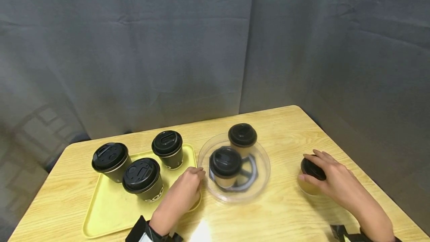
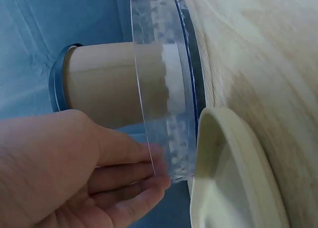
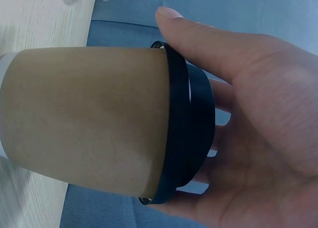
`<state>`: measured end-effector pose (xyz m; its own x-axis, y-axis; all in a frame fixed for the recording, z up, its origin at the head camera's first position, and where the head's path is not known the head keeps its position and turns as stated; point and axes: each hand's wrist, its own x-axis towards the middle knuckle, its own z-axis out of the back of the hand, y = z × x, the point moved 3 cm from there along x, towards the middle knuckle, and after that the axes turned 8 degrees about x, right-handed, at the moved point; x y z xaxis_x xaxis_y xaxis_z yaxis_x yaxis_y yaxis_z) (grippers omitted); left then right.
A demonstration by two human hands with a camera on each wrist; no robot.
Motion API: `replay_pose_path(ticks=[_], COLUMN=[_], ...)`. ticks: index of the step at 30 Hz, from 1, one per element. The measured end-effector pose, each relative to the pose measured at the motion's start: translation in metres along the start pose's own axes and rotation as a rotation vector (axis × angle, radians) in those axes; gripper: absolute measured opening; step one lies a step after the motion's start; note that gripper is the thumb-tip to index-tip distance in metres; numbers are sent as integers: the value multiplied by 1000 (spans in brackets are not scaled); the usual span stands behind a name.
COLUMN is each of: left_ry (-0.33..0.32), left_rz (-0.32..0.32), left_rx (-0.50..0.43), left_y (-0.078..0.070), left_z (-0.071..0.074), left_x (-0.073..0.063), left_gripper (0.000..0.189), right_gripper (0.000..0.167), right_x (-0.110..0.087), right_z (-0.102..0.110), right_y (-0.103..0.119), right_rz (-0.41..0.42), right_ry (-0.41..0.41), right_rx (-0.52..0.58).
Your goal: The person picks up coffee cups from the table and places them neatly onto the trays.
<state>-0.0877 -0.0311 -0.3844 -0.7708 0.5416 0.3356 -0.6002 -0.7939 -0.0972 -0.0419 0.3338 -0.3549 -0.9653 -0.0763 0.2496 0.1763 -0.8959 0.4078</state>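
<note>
My left hand pinches the rim of a round clear plastic tray; the left wrist view has the fingertips at its clear wall. Inside the tray stand two tan paper cups with black lids, a nearer cup and a farther cup. Toward the table's right side, my right hand grips another tan coffee cup from above. Its thumb and fingers span the black lid, and the palm faces the lid's top.
A yellow rectangular tray lies left of the clear tray, close beside it. On it are three dark lidded cups: a left cup, a front cup and a back cup. Grey curtains hang behind the wooden table.
</note>
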Motion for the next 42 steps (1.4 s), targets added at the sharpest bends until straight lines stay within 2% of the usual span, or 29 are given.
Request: replay_pose_path(ticks=[4,8,14,24,38,42], left_ry=[5,21,57,108,-72,-87], left_rz=[28,56,111,164,122,115], left_rx=[13,0,-53,-143,-161,-167], left_y=[1,3,7,16,24,25], left_z=[-3,-7,-15,-23,-28,-29], left_x=[3,6,11,24,38,41], left_gripper=[16,22,36,61,60,61], right_gripper=[66,68,68,65,63,63], right_x=[0,-1,-1,-1,-1,-1], right_z=[0,0,2,1,0,1], right_y=[0,0,0,0,1,1], right_rz=[-5,-27,-31,-24,-7,-8], right_ry=[7,28,34,44,36,25], right_rx=[13,22,14,3,-9,-13])
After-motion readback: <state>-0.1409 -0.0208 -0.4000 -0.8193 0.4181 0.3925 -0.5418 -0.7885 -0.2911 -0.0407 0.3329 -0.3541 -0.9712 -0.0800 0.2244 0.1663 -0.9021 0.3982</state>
